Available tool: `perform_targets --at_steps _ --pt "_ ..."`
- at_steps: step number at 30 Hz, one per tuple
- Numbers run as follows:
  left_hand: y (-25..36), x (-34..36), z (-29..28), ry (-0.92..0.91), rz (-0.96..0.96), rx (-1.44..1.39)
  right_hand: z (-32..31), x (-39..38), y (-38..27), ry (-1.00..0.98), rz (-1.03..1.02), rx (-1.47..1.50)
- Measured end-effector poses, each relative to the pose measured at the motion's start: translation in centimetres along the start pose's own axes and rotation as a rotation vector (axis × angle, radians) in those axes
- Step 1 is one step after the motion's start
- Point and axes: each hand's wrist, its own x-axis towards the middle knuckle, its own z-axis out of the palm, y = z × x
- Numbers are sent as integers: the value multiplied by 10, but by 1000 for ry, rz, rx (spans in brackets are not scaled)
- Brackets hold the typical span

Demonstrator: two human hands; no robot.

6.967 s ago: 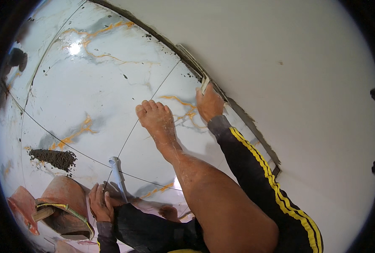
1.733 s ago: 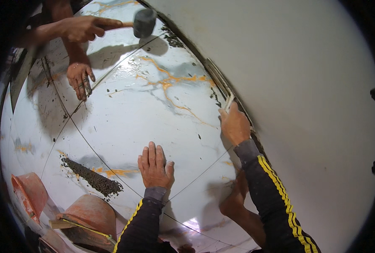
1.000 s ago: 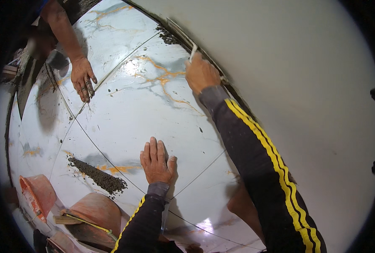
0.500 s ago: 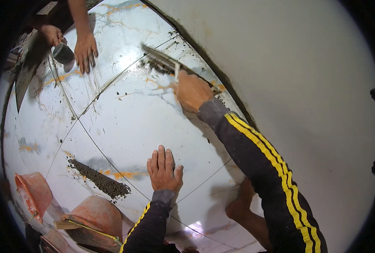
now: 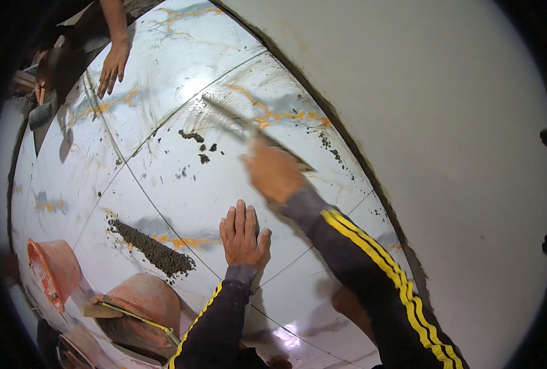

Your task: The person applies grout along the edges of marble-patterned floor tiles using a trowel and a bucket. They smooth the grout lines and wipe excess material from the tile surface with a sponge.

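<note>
My left hand (image 5: 242, 237) lies flat on the glossy white marble-patterned tiles (image 5: 181, 184), fingers stretched forward. Farther off and to the right, my right hand (image 5: 273, 169) is closed round the handle of a flat plastering trowel (image 5: 292, 154); both are smeared by motion. The long thin blade is tilted over the tile, and whether it touches cannot be made out. Small clumps of dark mortar (image 5: 192, 135) lie just left of the blade. A larger strip of crumbly mortar (image 5: 153, 249) rests on the tiles left of my left hand.
A co-worker's hand (image 5: 113, 64) hovers at the far left, near a dark-headed mallet (image 5: 40, 115) by the tile edge. Orange buckets (image 5: 144, 298) lie tipped at lower left, one with a yellow cord. A pale wall (image 5: 439, 123) bounds the tiles on the right.
My right hand and the trowel have swept nearer to me, and mortar clumps show where the blade was. The co-worker's mallet has moved left and down. My left hand stays flat.
</note>
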Motion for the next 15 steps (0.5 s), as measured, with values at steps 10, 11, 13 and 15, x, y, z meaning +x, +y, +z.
perform_targets --at_steps 10,11,13,15 --pt "-34 198 -37 297 199 120 -51 -121 99 -360 503 667" --pt "-41 228 -39 136 204 199 -46 -125 103 -323 497 729" --pt "-53 271 -42 -19 283 342 -37 -125 108 -320 539 782" --pt "-61 297 -45 -107 252 448 -36 -122 111 -360 570 812"
